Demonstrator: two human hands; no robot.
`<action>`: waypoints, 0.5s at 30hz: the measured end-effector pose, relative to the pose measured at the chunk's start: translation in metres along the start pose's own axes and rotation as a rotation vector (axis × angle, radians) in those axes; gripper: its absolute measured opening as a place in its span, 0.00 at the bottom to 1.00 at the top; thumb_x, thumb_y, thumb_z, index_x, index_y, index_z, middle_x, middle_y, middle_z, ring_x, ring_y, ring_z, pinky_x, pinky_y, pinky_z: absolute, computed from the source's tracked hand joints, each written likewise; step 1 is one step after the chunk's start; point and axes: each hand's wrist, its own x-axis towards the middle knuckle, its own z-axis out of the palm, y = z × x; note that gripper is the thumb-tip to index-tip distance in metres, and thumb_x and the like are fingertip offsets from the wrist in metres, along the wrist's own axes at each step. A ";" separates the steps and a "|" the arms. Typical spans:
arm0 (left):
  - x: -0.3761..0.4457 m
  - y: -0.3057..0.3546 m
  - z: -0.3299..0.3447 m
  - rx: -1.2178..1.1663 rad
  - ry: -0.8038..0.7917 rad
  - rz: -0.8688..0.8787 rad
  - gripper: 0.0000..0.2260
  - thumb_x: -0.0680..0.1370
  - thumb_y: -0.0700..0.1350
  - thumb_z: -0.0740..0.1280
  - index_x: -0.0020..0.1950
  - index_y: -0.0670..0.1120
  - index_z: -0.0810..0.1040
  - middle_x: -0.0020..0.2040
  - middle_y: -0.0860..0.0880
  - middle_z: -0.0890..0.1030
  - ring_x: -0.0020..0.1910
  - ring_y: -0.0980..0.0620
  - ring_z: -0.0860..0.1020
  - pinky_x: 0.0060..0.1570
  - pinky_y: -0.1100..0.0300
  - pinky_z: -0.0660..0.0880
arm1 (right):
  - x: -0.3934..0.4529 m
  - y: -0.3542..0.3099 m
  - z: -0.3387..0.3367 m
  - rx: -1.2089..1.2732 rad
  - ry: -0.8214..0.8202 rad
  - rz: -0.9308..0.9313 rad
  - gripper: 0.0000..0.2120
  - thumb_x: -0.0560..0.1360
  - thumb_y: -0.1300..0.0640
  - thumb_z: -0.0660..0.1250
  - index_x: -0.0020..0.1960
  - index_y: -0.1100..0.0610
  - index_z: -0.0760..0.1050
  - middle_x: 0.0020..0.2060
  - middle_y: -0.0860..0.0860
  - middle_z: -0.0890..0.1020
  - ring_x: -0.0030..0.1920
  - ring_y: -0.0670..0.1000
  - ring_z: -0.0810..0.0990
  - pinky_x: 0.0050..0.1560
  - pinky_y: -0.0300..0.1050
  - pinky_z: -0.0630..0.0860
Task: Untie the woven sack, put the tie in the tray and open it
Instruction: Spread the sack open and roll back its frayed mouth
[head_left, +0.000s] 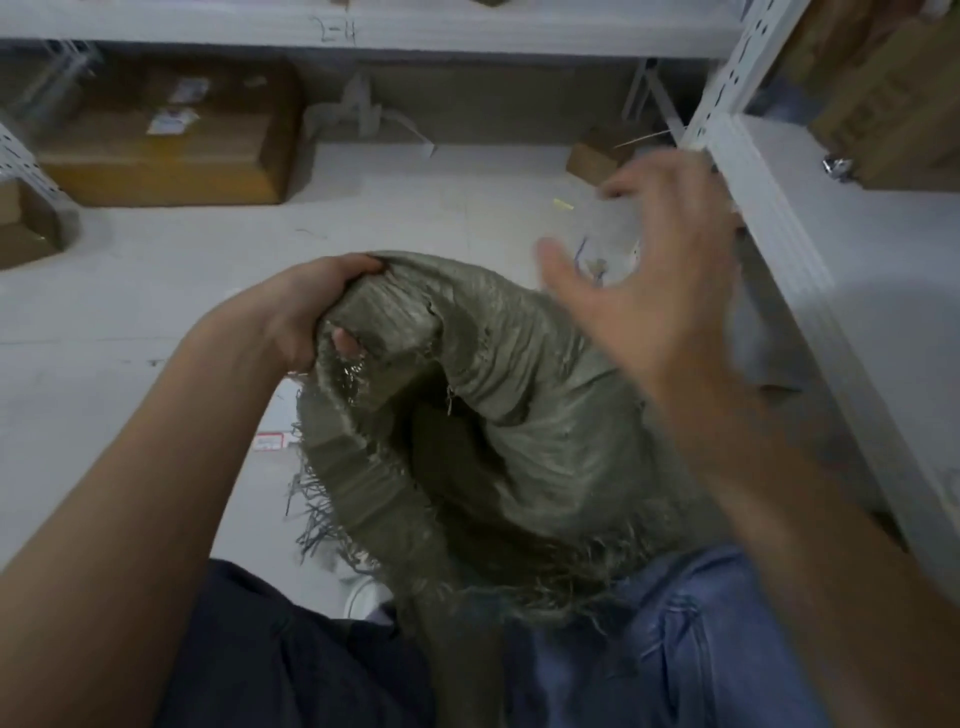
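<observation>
An olive-green woven sack (519, 415) with frayed edges rests against my legs in the middle of the view. Its mouth gapes, dark inside. My left hand (306, 312) is shut on a bunched fold of the sack's rim at the upper left. My right hand (649, 280) hovers blurred above the sack's right side, fingers spread, holding nothing. Behind that hand, something pale and clear with a thin dark strand (587, 254) sits on the floor; I cannot tell what it is. I cannot make out a tie or a tray.
White shelving posts (769, 218) stand at the right, and a shelf beam (363, 26) crosses the top. A large cardboard box (171, 150) sits at the back left, a smaller one (597, 156) at the back right. A label (270, 441) lies on the grey floor.
</observation>
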 end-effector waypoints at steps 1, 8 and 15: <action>0.001 0.000 -0.001 -0.006 -0.003 -0.001 0.15 0.79 0.52 0.56 0.39 0.44 0.71 0.20 0.48 0.77 0.12 0.56 0.69 0.10 0.74 0.59 | -0.009 -0.017 0.007 -0.057 -0.108 -0.062 0.27 0.67 0.38 0.65 0.54 0.60 0.75 0.51 0.57 0.78 0.50 0.56 0.77 0.46 0.50 0.74; 0.000 0.002 -0.015 -0.046 0.022 -0.034 0.14 0.78 0.50 0.57 0.39 0.43 0.72 0.23 0.47 0.79 0.12 0.56 0.68 0.10 0.73 0.59 | -0.041 -0.004 0.062 -0.482 -0.771 0.035 0.25 0.74 0.45 0.65 0.62 0.60 0.66 0.58 0.58 0.76 0.51 0.57 0.78 0.40 0.46 0.68; 0.000 0.000 -0.016 -0.156 -0.105 -0.047 0.14 0.73 0.43 0.60 0.27 0.44 0.68 0.17 0.50 0.70 0.11 0.57 0.64 0.10 0.72 0.60 | -0.044 0.006 0.070 -0.011 -1.023 0.200 0.43 0.66 0.35 0.69 0.74 0.53 0.58 0.71 0.54 0.66 0.70 0.56 0.67 0.68 0.54 0.68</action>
